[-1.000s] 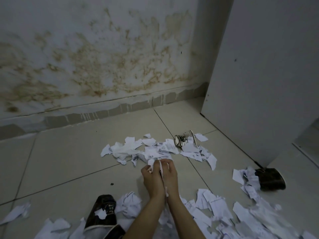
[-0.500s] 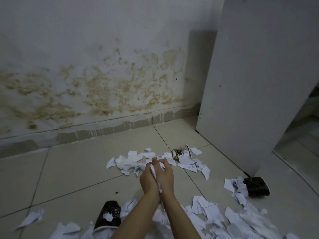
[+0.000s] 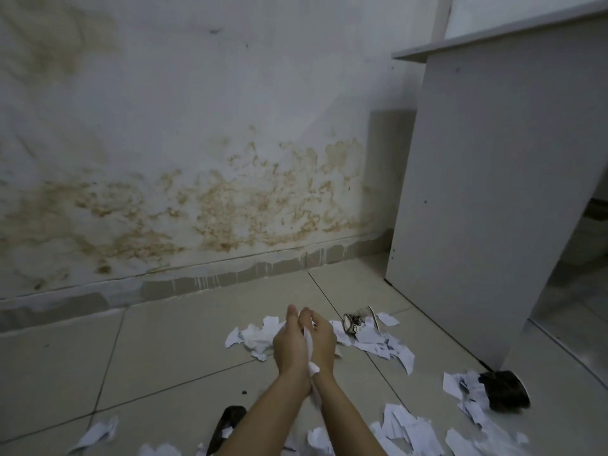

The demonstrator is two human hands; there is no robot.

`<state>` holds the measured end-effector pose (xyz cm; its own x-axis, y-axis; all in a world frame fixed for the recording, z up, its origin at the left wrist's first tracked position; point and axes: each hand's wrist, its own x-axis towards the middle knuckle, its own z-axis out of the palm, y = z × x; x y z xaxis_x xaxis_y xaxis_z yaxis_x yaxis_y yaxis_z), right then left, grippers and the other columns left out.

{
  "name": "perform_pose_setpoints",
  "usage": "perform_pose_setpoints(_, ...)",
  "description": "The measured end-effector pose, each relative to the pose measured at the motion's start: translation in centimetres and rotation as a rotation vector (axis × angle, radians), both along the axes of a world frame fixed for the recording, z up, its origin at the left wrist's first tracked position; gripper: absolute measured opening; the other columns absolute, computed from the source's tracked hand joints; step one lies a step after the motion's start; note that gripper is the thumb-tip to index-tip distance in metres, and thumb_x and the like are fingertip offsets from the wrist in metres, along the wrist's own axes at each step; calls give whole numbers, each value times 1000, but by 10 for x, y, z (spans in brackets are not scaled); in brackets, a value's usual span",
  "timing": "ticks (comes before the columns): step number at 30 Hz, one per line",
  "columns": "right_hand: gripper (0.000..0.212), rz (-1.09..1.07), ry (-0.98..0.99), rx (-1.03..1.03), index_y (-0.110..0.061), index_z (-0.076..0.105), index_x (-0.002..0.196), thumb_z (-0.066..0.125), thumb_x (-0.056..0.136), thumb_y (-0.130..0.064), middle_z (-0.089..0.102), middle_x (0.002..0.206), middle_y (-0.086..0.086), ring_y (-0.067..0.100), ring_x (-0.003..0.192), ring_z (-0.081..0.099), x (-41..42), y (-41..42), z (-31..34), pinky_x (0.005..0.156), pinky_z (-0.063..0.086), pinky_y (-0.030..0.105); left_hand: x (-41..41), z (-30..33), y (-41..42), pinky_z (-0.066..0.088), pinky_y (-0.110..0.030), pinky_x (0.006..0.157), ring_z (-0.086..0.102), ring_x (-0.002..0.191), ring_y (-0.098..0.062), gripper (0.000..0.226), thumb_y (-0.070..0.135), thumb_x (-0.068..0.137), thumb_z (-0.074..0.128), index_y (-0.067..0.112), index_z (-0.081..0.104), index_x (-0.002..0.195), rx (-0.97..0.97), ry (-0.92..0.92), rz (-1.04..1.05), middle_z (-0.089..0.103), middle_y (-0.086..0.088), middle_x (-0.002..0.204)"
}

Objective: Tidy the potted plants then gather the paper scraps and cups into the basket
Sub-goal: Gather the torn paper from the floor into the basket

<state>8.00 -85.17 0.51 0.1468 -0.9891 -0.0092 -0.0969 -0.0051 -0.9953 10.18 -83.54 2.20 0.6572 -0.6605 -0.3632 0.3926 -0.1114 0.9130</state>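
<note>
My left hand (image 3: 291,343) and my right hand (image 3: 320,337) are pressed together, palms inward, above the floor, holding white paper scraps (image 3: 311,357) between them; bits stick out at the wrists. More torn paper (image 3: 256,335) lies on the tiles just beyond my hands. A crushed patterned cup (image 3: 353,322) lies on its side to the right of that pile. A dark cup (image 3: 503,390) lies tipped near the cabinet's corner among scraps. Another dark cup (image 3: 227,426) lies at the bottom, left of my forearm. No basket or plants are in view.
A white cabinet (image 3: 487,209) stands at the right, close to the stained wall (image 3: 197,199). Scraps (image 3: 408,429) litter the tiles at the lower right, and one scrap (image 3: 97,434) lies at the lower left.
The view has tilted up and my joined hands, still holding the scraps, have lifted off the pile and sit higher over the floor.
</note>
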Motion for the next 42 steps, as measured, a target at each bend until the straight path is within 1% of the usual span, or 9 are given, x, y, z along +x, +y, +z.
perform_pose_setpoints(4, 51, 28, -13, -16, -23, 25, 45, 47, 88, -6, 31, 30, -9, 8, 43, 26, 19, 6, 14, 47, 19, 24, 21, 7, 5, 38, -29, 70, 54, 84, -25, 35, 19, 95, 41, 2, 56, 68, 9, 69, 76, 59, -15, 81)
perform_pose_setpoints(12, 42, 228, -50, -86, -19, 35, 54, 45, 95, -16, 33, 53, 5, 16, 54, 32, 65, 38, 42, 54, 21, 27, 67, 30, 37, 41, -32, 75, 56, 83, -28, 35, 21, 95, 44, -1, 58, 71, -21, 88, 274, 59, -16, 80)
perform_pose_setpoints(17, 28, 470, -121, -40, -10, 61, 112, 43, 98, -26, 62, 96, 0, 13, 92, 60, 105, 75, 56, 83, 45, 24, 111, 48, 73, 48, -34, 81, 62, 90, -31, 39, 30, 98, 41, 2, 62, 80, -59, 10, 444, 64, -16, 88)
perform_pose_setpoints(20, 26, 574, -134, -63, -10, 61, 95, 44, 97, -30, 64, 86, -4, 2, 81, 62, 130, 102, 59, 74, 48, 15, 138, 56, 100, 49, -35, 79, 63, 89, -33, 44, 30, 99, 39, -2, 64, 81, -55, -36, 564, 66, -20, 91)
perform_pose_setpoints(23, 29, 635, -173, -94, -9, 61, 78, 46, 96, -27, 64, 74, 6, 15, 72, 62, 156, 130, 67, 68, 47, 28, 167, 64, 128, 44, -28, 64, 59, 75, -26, 46, 29, 98, 39, 1, 57, 65, -35, -42, 669, 62, -13, 76)
perform_pose_setpoints(26, 38, 703, -249, -77, 6, 55, 72, 45, 95, -23, 56, 74, 29, 26, 65, 56, 185, 161, 77, 61, 43, 35, 198, 72, 162, 50, -34, 70, 62, 84, -33, 40, 26, 97, 41, -4, 64, 82, -8, -24, 785, 65, -19, 89)
perform_pose_setpoints(32, 37, 950, -321, -70, -4, 61, 75, 41, 98, -25, 61, 71, 7, 18, 68, 59, 245, 237, 81, 64, 46, 30, 261, 75, 242, 43, -29, 72, 54, 75, -24, 29, 30, 96, 43, 9, 54, 79, -98, -36, 1020, 57, -12, 86)
perform_pose_setpoints(37, 19, 1185, -131, -30, -19, 37, 105, 39, 98, -37, 57, 98, -2, 9, 85, 55, 280, 278, 54, 66, 46, 17, 299, 42, 301, 42, -30, 79, 57, 94, -28, 42, 30, 99, 34, -1, 58, 113, 33, -142, 1013, 60, -22, 115)
perform_pose_setpoints(42, 66, 1285, 550, -214, -9, 17, 143, 32, 95, -51, 31, 146, 20, 36, 129, 37, 302, 280, 39, 107, 33, 43, 325, 12, 341, 43, -41, 97, 55, 109, -37, 57, 39, 100, 22, -3, 57, 117, 516, -412, 668, 57, -24, 122)
